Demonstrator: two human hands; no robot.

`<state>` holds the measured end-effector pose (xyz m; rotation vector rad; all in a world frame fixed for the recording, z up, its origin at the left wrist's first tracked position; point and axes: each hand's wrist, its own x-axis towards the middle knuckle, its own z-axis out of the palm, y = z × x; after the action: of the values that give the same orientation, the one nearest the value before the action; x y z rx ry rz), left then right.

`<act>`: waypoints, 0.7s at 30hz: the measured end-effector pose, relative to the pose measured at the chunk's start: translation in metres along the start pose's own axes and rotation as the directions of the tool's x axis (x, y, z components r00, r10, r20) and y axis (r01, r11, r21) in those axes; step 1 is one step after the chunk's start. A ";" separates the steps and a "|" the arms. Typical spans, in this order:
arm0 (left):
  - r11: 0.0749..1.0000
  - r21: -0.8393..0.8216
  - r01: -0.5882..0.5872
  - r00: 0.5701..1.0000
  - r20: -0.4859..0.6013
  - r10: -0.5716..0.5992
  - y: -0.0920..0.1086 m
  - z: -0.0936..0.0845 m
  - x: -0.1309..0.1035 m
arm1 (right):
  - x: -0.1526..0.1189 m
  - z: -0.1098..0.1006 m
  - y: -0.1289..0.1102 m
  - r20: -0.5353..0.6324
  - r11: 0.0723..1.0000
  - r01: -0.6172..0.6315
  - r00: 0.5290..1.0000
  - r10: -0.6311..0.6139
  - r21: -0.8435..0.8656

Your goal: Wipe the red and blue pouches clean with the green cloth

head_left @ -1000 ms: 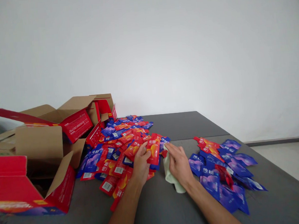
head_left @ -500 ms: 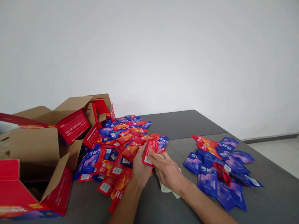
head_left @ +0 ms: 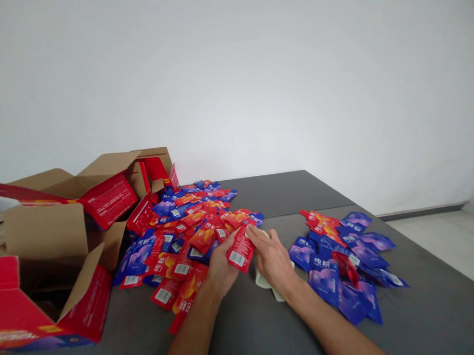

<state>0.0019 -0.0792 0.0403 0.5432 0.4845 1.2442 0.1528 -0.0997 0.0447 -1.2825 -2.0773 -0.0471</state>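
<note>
Between my hands is a red sachet (head_left: 241, 251), its barcode side turned up. My left hand (head_left: 222, 269) grips it by its left edge. A pale cloth (head_left: 264, 281) is bunched in my right hand (head_left: 274, 262); part of it hangs below the palm and a bit shows at the fingertips, which press on the sachet's upper end. Just left of my left hand spreads a heap of red and blue sachets (head_left: 181, 269). To the right of my right hand lies a smaller pile of mostly blue sachets (head_left: 324, 278), with several red ones among them.
Open red cardboard boxes (head_left: 87, 301) stand along the left side, flaps sticking out. A dark grey table (head_left: 248, 333) carries everything and runs back to a white wall (head_left: 254, 79). Its right edge slants toward the floor (head_left: 432, 239).
The sachet has come slightly nearer and lies flatter, with more of its barcode side showing. My right hand has moved up along it, the cloth with it. The view has shifted slightly.
</note>
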 end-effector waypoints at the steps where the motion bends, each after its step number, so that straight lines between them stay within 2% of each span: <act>1: 1.000 -0.014 -0.010 1.000 -0.007 0.010 0.001 0.000 0.000 | -0.001 0.001 -0.003 0.013 0.999 0.037 0.999 -0.037 0.017; 5: 0.999 -0.034 -0.001 1.000 -0.013 0.001 0.006 -0.005 0.002 | -0.004 0.000 -0.021 0.111 0.976 0.179 0.975 -0.193 0.124; 7: 1.000 0.002 -0.004 0.999 -0.042 0.004 0.009 -0.007 0.003 | -0.005 -0.002 -0.026 0.159 0.964 0.212 0.958 -0.237 0.163; 9: 0.992 0.106 -0.072 0.993 -0.085 0.081 0.011 -0.007 0.006 | -0.005 -0.003 -0.027 0.169 0.966 0.202 0.959 -0.229 0.164; 11: 0.925 0.338 -0.175 0.968 -0.112 0.225 0.011 -0.007 0.011 | -0.004 -0.004 -0.021 0.146 0.979 0.152 0.974 -0.171 0.133; 12: 0.845 0.487 -0.222 0.945 -0.106 0.309 0.011 -0.007 0.014 | -0.004 -0.004 -0.017 0.129 0.988 0.112 0.984 -0.125 0.107; 14: 0.586 0.763 -0.272 0.887 -0.037 0.460 0.010 -0.007 0.021 | -0.002 -0.005 -0.008 0.098 0.999 0.010 0.995 -0.014 0.042; 16: 0.304 0.911 -0.277 0.837 0.074 0.542 0.009 -0.007 0.030 | -0.001 -0.007 0.000 0.091 0.997 -0.080 0.992 0.082 -0.022; 17: 0.193 0.942 -0.274 0.820 0.124 0.559 0.009 -0.008 0.034 | 0.000 -0.009 0.004 0.095 0.993 -0.111 0.989 0.115 -0.049; 19: 0.046 0.961 -0.273 0.794 0.198 0.575 0.008 -0.008 0.042 | 0.002 -0.013 0.009 0.100 0.985 -0.147 0.983 0.156 -0.091; 21: -0.007 0.957 -0.291 0.769 0.239 0.593 0.005 -0.005 0.049 | 0.004 -0.021 0.012 0.092 0.976 -0.175 0.978 0.188 -0.131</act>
<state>0.0078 -0.0298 0.0369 1.8671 1.5046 1.4988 0.1725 -0.0975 0.0593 -1.5755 -2.0608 -0.0263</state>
